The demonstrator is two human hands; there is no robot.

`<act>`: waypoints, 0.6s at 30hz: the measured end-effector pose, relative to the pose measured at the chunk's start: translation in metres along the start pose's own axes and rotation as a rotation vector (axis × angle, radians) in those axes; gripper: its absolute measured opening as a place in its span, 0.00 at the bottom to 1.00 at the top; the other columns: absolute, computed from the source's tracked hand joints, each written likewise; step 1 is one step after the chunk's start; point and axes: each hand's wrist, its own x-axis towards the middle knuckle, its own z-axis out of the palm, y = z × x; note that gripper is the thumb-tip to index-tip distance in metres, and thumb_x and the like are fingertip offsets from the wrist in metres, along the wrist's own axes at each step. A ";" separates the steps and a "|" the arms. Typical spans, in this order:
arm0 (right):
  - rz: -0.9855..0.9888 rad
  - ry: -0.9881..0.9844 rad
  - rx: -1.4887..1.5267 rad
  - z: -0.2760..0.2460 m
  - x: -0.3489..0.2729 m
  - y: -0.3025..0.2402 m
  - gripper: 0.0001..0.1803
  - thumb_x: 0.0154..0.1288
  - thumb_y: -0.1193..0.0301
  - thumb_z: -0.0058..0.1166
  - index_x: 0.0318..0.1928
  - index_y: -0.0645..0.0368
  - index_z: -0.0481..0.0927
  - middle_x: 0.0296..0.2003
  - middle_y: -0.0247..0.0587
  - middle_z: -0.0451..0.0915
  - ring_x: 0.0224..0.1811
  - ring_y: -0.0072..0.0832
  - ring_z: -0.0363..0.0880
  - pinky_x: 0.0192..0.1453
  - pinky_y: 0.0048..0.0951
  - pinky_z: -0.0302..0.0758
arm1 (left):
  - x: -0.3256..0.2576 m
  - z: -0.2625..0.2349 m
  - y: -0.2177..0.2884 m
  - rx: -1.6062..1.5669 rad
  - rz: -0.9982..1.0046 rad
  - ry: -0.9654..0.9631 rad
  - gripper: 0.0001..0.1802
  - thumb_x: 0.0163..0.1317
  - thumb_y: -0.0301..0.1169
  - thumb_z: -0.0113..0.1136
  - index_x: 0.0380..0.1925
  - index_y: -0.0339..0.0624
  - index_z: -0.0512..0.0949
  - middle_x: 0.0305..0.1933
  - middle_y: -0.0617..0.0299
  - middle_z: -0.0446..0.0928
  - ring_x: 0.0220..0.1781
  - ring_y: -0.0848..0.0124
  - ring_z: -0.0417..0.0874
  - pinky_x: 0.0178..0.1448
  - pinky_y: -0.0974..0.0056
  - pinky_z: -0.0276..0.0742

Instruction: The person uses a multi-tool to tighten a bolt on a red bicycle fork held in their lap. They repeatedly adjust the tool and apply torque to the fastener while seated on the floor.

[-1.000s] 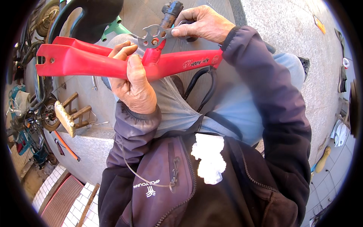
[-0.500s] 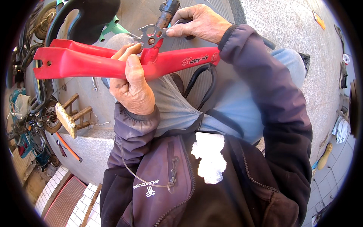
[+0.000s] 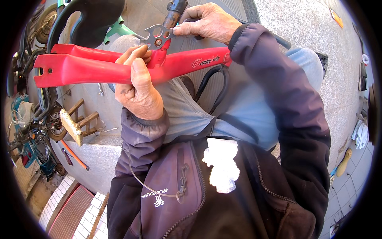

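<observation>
Head view: the left hand is wrapped around the middle of the red bicycle frame, thumb up the near side and fingers curled over the top, so the frame lies crosswise over the person's lap with its forked, slotted ends pointing to the person's left. The right hand pinches the flat multi-hole wrench between thumb and forefinger; the wrench sits against the red upright part of the frame, just beside the left fingertips and below a dark, rusty post.

Compared with the views from a second and half a second ago, little has moved. The frame has kept its place across the lap and the left grip has not shifted. The wrench has stayed at the same joint, with only a slight turn of its head, and the right hand has stayed on the same end of it. Judging from that, the work at this joint is slow turning or seating of the wrench rather than a change of tool or place.

A small wooden stool stands on the pavement to the left, well apart from both hands.
</observation>
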 end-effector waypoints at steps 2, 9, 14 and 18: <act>-0.002 -0.009 0.041 0.001 0.002 0.005 0.23 0.53 0.55 0.68 0.37 0.64 0.85 0.29 0.38 0.79 0.33 0.24 0.77 0.41 0.26 0.74 | 0.000 0.000 0.000 0.003 0.009 0.000 0.25 0.68 0.44 0.47 0.43 0.28 0.78 0.38 0.51 0.80 0.43 0.66 0.80 0.55 0.60 0.75; 0.087 0.006 0.114 0.006 -0.005 -0.005 0.14 0.59 0.62 0.65 0.33 0.63 0.83 0.22 0.26 0.73 0.25 0.12 0.65 0.27 0.20 0.62 | 0.000 0.002 0.003 -0.004 -0.015 0.006 0.24 0.68 0.43 0.47 0.42 0.28 0.78 0.36 0.52 0.80 0.41 0.66 0.80 0.54 0.60 0.75; 0.082 -0.021 0.050 0.005 -0.005 -0.005 0.15 0.59 0.61 0.65 0.33 0.62 0.83 0.21 0.25 0.71 0.24 0.12 0.63 0.27 0.21 0.60 | 0.001 0.002 0.003 0.022 -0.016 0.015 0.24 0.68 0.43 0.46 0.42 0.28 0.78 0.35 0.52 0.80 0.40 0.66 0.80 0.54 0.60 0.75; 0.123 -0.038 0.136 0.004 -0.006 -0.006 0.17 0.58 0.57 0.65 0.34 0.60 0.84 0.23 0.29 0.75 0.26 0.15 0.68 0.31 0.22 0.66 | 0.001 0.001 0.000 0.009 0.005 0.007 0.25 0.68 0.43 0.46 0.42 0.28 0.78 0.35 0.51 0.80 0.40 0.65 0.80 0.53 0.60 0.76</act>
